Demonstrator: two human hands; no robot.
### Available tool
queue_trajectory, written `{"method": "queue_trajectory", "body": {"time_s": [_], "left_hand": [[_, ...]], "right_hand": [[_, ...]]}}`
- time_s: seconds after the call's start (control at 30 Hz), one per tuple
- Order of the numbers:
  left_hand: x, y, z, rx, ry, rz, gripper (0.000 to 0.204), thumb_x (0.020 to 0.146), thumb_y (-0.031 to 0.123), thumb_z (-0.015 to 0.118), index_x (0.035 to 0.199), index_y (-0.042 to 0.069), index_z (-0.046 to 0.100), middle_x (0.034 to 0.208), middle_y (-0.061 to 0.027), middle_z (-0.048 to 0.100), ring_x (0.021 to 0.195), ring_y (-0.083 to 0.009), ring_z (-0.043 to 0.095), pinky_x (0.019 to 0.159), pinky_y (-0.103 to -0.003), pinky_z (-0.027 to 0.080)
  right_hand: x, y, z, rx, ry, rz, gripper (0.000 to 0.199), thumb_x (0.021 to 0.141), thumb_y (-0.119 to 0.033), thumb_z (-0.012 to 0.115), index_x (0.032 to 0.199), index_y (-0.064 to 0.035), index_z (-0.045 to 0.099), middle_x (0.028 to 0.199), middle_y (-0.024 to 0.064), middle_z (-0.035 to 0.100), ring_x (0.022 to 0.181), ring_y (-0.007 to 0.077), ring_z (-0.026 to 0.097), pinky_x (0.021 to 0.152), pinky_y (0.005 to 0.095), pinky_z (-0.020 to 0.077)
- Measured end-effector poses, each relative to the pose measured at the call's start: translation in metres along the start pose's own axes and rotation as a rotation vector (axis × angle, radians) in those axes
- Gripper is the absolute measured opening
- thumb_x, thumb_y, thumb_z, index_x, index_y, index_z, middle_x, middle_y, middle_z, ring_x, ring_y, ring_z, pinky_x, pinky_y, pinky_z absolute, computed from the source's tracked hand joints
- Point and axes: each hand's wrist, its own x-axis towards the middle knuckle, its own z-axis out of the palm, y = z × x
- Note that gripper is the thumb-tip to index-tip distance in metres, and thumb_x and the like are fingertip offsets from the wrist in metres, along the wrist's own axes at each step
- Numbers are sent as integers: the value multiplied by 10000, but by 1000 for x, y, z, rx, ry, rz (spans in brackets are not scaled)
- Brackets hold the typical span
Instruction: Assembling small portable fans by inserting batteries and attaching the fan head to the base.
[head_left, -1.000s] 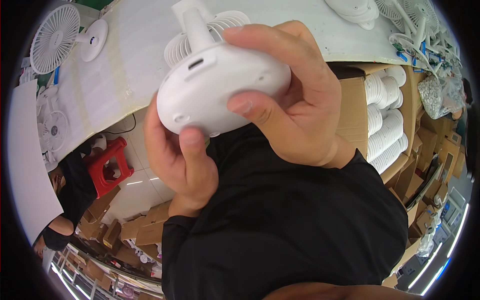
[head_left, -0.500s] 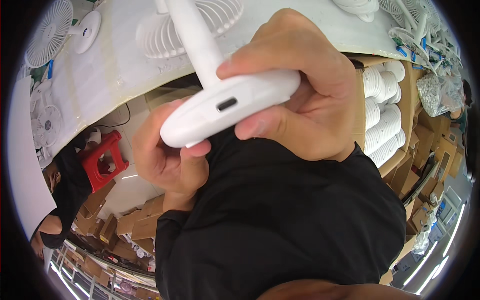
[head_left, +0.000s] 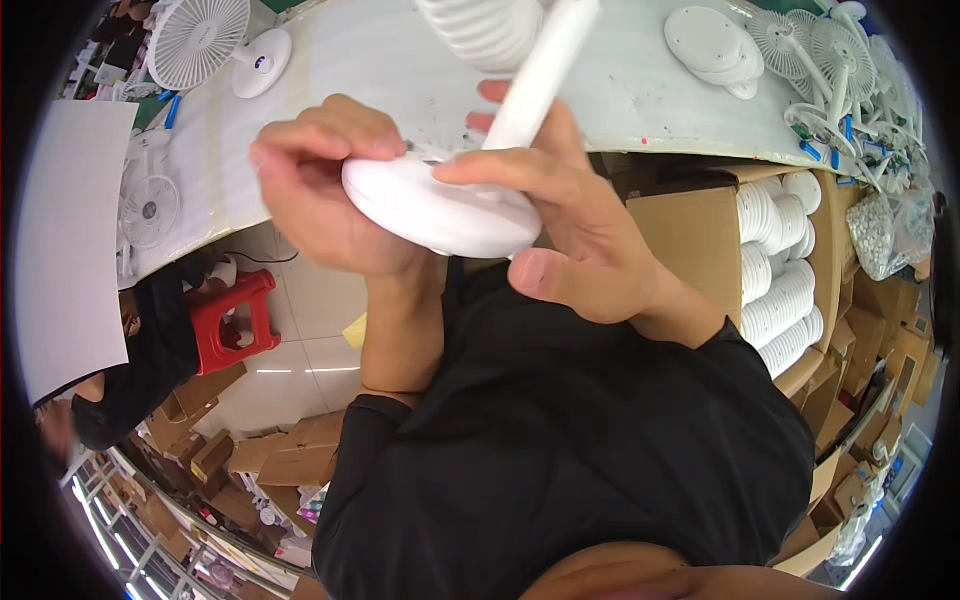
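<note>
I hold a white desk fan by its round base (head_left: 440,210), with the white stem (head_left: 540,70) pointing away toward the fan head (head_left: 480,30) over the white table (head_left: 380,60). My left hand (head_left: 320,190) grips the base's left rim, fingers curled over its top. My right hand (head_left: 570,230) clasps the base from the right, the thumb under it and the fingers across the top near the stem. The base is tilted, its upper face toward me.
A finished white fan (head_left: 200,40) stands at the table's far left. Loose round bases (head_left: 710,45) and more fans (head_left: 830,50) lie at the right. A cardboard box (head_left: 690,240) holds stacked white discs (head_left: 780,270). A red stool (head_left: 225,320) and a seated person (head_left: 130,370) are at the left.
The fan base has been turned from its edge and underside facing me to its top facing me. Both hands have shifted their hold around the rim.
</note>
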Motion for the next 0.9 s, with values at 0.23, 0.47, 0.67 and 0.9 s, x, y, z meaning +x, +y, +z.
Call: {"method": "queue_trajectory", "body": {"time_s": [0.23, 0.47, 0.67, 0.9], "left_hand": [[-9, 15, 16, 293, -179, 203, 479, 1060, 357, 219, 789, 76, 496, 575, -49, 500, 514, -144, 411, 495, -264, 353], [-12, 33, 20, 605, -131, 130, 483, 1058, 365, 247, 759, 85, 503, 593, -52, 516, 572, -157, 444, 579, -283, 387], [-14, 28, -9, 265, 61, -137, 507, 1059, 376, 254, 737, 79, 509, 603, -27, 491, 591, -139, 417, 603, -261, 372], [-32, 42, 5, 554, -170, 101, 490, 1051, 387, 264, 737, 104, 511, 574, -9, 433, 598, -137, 392, 614, -262, 333]], "right_hand": [[2, -15, 7, 640, -45, 581, 609, 923, -147, 617, 1481, -60, 389, 1366, 143, 459, 1155, 224, 479, 966, 311, 417], [-7, 8, 34, 921, -36, 463, 654, 893, -106, 652, 1482, -36, 375, 1395, 159, 448, 1212, 211, 460, 1038, 301, 361], [-9, 12, 46, 873, -14, 368, 702, 878, -104, 672, 1490, -14, 339, 1411, 167, 445, 1238, 222, 457, 1035, 302, 375], [10, 4, 38, 1026, -180, 660, 820, 843, -143, 710, 1524, -33, 265, 1464, 177, 390, 1320, 251, 403, 1098, 317, 318]]}}
